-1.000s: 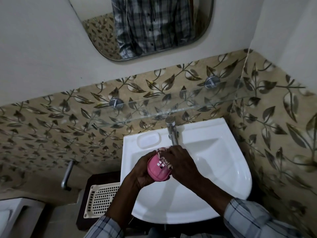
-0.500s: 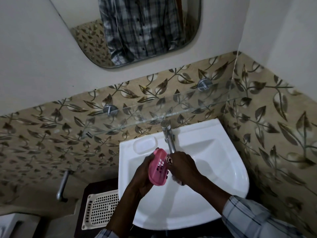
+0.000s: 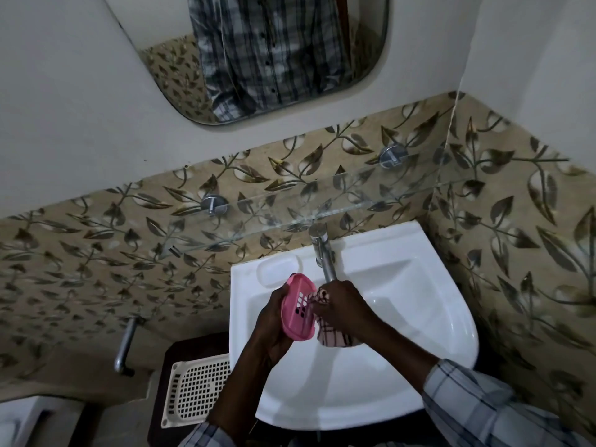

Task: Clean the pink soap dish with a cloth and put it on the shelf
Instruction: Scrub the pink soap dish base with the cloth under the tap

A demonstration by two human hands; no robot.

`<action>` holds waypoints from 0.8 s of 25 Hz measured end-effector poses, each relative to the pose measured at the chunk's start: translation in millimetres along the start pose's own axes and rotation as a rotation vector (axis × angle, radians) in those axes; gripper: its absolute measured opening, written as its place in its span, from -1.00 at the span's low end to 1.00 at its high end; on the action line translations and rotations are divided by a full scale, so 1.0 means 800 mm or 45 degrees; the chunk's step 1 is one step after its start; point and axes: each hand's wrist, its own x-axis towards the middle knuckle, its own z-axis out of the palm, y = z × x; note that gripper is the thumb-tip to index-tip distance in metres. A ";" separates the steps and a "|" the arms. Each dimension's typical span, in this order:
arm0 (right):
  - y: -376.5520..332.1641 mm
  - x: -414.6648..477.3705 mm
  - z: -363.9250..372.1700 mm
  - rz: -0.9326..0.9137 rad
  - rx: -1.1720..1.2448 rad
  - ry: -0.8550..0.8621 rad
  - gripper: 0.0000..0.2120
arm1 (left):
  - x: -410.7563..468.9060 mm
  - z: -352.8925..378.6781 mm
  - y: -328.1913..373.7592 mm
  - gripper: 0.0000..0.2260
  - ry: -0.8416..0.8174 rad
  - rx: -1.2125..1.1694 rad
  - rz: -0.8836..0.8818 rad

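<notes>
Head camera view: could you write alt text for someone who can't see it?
Over a white sink, a left hand holds a pink soap dish while the right hand presses a checked cloth into it. A glass shelf spans the leaf-patterned tiles above the tap.

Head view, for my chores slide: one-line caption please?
Left hand holds pink soap dish over the sink; right hand wipes with checked cloth.

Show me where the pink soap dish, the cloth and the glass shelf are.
pink soap dish (image 3: 298,309): head view, on its slotted inner face.
cloth (image 3: 333,333): head view, on the checked part hanging below the right hand.
glass shelf (image 3: 322,201): head view, on the clear pane.
</notes>
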 end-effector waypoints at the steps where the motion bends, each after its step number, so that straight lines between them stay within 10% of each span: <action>1: 0.002 0.004 -0.003 0.026 0.033 0.009 -0.74 | 0.000 0.001 0.001 -0.62 -0.006 -0.022 -0.016; 13: 0.016 -0.019 -0.016 -0.892 -0.517 -0.069 -0.83 | 0.009 0.004 0.020 -0.62 -0.075 -0.029 -0.236; 20: 0.009 -0.021 -0.025 -0.836 -0.488 -0.182 -0.76 | 0.010 0.003 0.018 -0.63 -0.063 -0.072 -0.264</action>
